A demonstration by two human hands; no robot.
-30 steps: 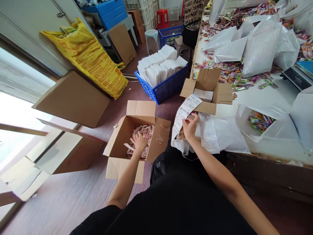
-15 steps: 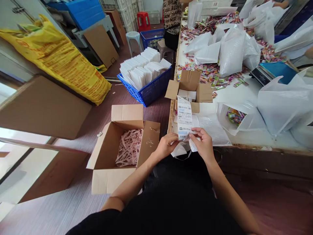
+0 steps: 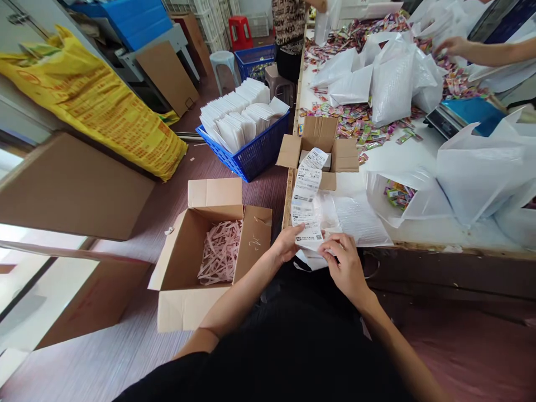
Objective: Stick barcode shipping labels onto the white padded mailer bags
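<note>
The left hand [image 3: 288, 243], in the shredded paper [image 3: 221, 251] a second ago, is now with the right hand [image 3: 345, 262] at the label strip [image 3: 307, 190], so both seem given to the labels. The left grip holds its lower end; the right apparently pinches its edge, contact hidden. White, printed and curling, the strip spans the counter's [image 3: 414, 153] corner, its far end overlapping the small carton [image 3: 319, 131].

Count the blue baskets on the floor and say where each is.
2. The near basket, filled with white packets, is left of the table; the far basket is behind it, partly hidden. Others may be out of sight.
</note>
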